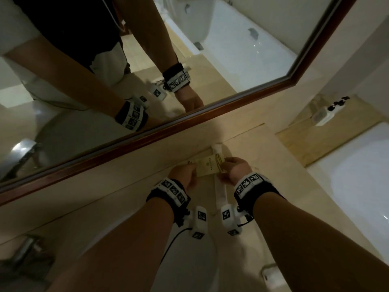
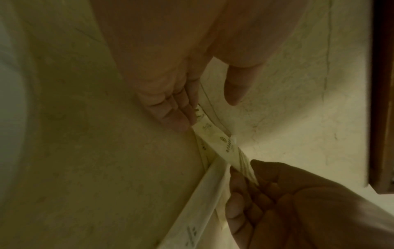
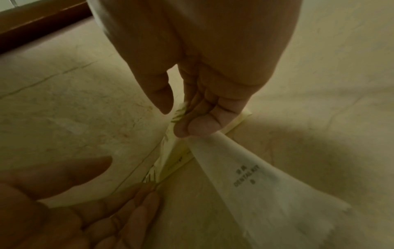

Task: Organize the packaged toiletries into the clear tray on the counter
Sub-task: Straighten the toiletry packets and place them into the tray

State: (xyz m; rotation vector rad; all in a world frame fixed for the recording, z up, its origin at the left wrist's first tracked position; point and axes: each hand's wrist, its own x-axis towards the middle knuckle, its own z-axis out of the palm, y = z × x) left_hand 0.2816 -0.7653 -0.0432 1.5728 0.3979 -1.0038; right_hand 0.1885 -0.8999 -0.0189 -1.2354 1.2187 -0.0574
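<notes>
right hand (image 1: 235, 167) pinched the striped end of a flimsy-looking cream paper packet (image 1: 207, 167) at the beige counter (image 1: 273, 165), rear edge; left hand (image 1: 183, 174) touched it flat-fingered.

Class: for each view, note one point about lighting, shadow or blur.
Head view: dim; the white tub is brightest, the tap is blurred. Left wrist view: murky yellow-green and grainy, the packet print too soft to read. Right wrist view: a broad shadow lies on the counter right of the right hand; "DENTAL KIT" on the pouch reads, though softly.
</notes>
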